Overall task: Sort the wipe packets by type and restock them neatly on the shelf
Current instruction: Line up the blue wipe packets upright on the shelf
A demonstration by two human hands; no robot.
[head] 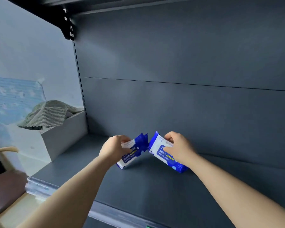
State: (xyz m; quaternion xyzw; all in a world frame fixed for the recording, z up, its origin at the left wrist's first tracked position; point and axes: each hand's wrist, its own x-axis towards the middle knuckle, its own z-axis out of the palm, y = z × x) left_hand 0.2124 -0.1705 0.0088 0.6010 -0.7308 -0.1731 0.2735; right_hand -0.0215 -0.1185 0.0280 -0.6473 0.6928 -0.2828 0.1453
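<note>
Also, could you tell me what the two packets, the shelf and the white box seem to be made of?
Left packet and right packet: likely thin glossy plastic film, given the printed sheen and crimped ends. Shelf: probably painted metal, matt dark grey, smooth and flat. Box: looks like matt white card, though plastic is possible.

Only two arms and two hands of the person show. The left hand (115, 148) and the right hand (179, 148) are bare, and so are both wrists. The left forearm (76, 191) is bare all the way along, as far as it can be seen. The right forearm (229, 183) is bare too. Both arms look smooth and slim. The fingernails are too small to make out.
</note>
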